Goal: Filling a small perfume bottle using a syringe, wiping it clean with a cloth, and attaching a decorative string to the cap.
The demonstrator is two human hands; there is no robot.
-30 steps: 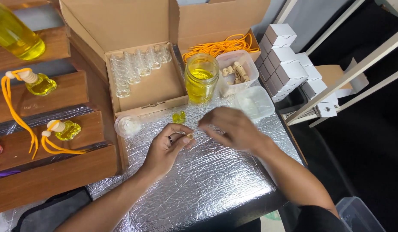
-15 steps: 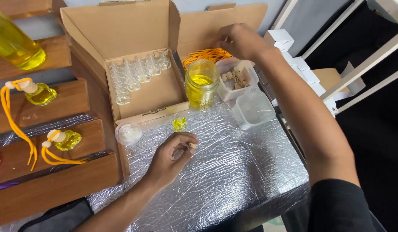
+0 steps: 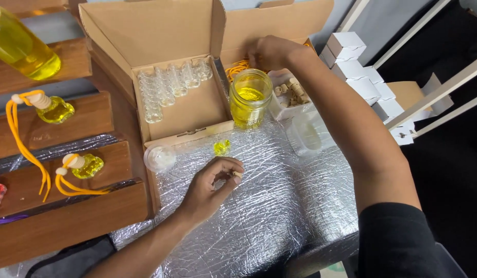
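The left hand (image 3: 210, 188) rests on the foil-covered tabletop (image 3: 259, 221), its fingers curled narrow and pinching a small pale stopper (image 3: 237, 175) between thumb and forefinger; just beyond its fingertips lies a tiny bottle of yellow liquid (image 3: 221, 147), apart from the hand and seemingly uncapped. The right hand (image 3: 272, 51) reaches far forward over the open glass jar (image 3: 250, 98) of yellow liquid, fingers bent down into the bundle of orange cords (image 3: 239, 67) in the rear cardboard box; whether it has hold of a cord I cannot tell. Beneath that forearm sit a clear tub of wooden stoppers (image 3: 292, 92) and an empty clear container (image 3: 308, 135); left of the jar, the open carton (image 3: 192, 110) holds rows of empty little glass bottles (image 3: 166, 85).

The risks, as I judge them: the right forearm passes close above the jar, so a low pull back could tip it and flood the foil; a trailing cord could snag the jar's rim; the stopper, held lightly, could slip and roll; the small bottle could be knocked by either hand and spill.
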